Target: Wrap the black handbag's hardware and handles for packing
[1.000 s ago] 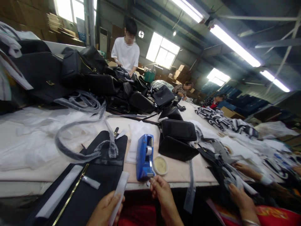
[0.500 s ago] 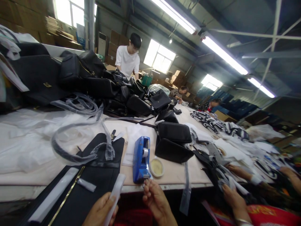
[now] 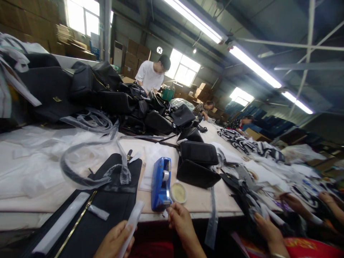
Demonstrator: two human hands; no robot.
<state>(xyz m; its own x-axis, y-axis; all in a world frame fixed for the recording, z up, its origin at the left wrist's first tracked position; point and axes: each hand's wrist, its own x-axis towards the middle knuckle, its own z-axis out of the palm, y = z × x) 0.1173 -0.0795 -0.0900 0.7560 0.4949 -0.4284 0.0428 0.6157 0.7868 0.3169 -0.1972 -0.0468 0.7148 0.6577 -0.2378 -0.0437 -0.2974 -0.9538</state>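
My left hand (image 3: 116, 237) is closed around a folded white strip (image 3: 133, 218), which looks like soft wrapping sheet. My right hand (image 3: 180, 219) pinches at the cutter end of a blue tape dispenser (image 3: 158, 188), with a small translucent piece of tape (image 3: 165, 213) by the fingertips. Right of the dispenser is a round tin (image 3: 178, 192) of pale yellow stuff. A black bag (image 3: 118, 204) with a gold zipper lies left of my hands, a white wrapped strip (image 3: 63, 220) on it. The bag's plastic-wrapped handle (image 3: 70, 173) loops over it.
Black handbags (image 3: 115, 100) are heaped at the back left, and two black cases (image 3: 198, 163) stand beyond the tin. Clear wrapping (image 3: 40, 172) covers the table's left side. A neighbour's hand (image 3: 268, 227) works at the right. Across the table bends a person in white (image 3: 149, 75).
My right hand has shifted slightly right, its fingers now pinched closer to the cutter. My left hand stays on the strip. Across the table, the person in white has leaned further over.
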